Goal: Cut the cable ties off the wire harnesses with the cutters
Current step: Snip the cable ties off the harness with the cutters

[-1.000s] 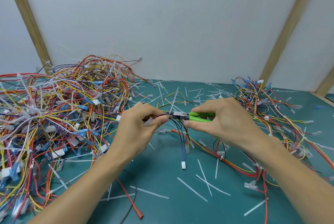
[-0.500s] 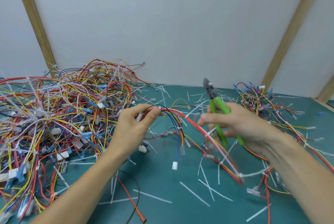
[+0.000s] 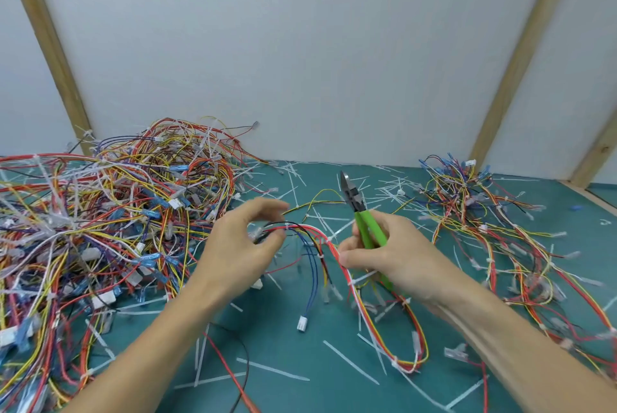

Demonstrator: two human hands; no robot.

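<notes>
My left hand pinches one end of a wire harness of red, yellow, blue and black wires a little above the table. The harness arcs to the right and loops down onto the mat, with a white connector dangling from its blue wires. My right hand holds the green-handled cutters upright, jaws pointing up and away from the harness, while its thumb and forefinger also pinch the red wires. A white cable tie sits on the bundle just below that hand.
A big tangled pile of harnesses fills the left of the green mat. A smaller pile lies at the right. Several cut white tie pieces litter the mat. A white wall with wooden battens stands behind.
The cutters came off the harness and swung upright. My right hand moved down along the red wires, and my left hand's fingers loosened around the harness end.
</notes>
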